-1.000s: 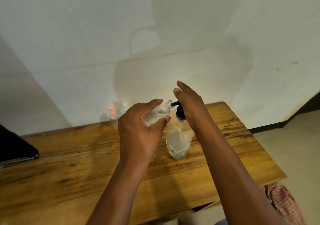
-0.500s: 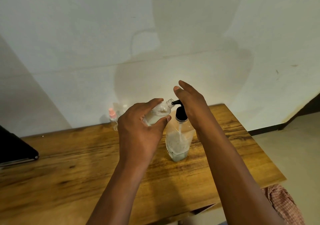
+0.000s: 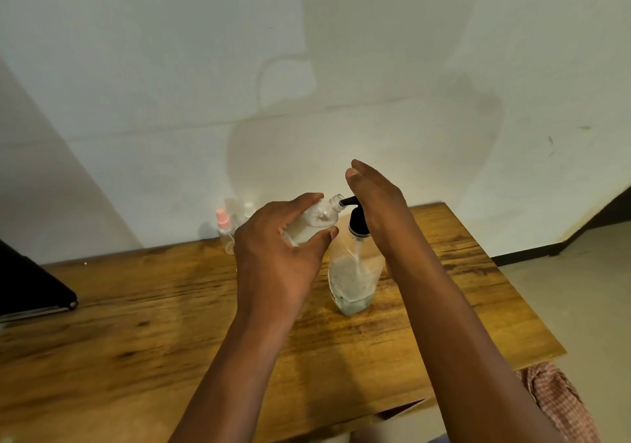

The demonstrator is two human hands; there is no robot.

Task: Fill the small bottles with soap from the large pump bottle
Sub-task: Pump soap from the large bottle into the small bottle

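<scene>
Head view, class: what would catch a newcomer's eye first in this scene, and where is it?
First, the two hands meeting mid-frame: the left hand grips a small clear bottle tilted with its open neck at the black spout, while the right hand rests flat over the pump of the large pump bottle standing on the wooden table. Behind them, near the wall, stands a pink-capped bottle.

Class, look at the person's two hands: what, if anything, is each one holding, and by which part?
The left hand grips the small bottle round its body, neck free. The right hand holds nothing; it rests flat on the pump head.
</scene>
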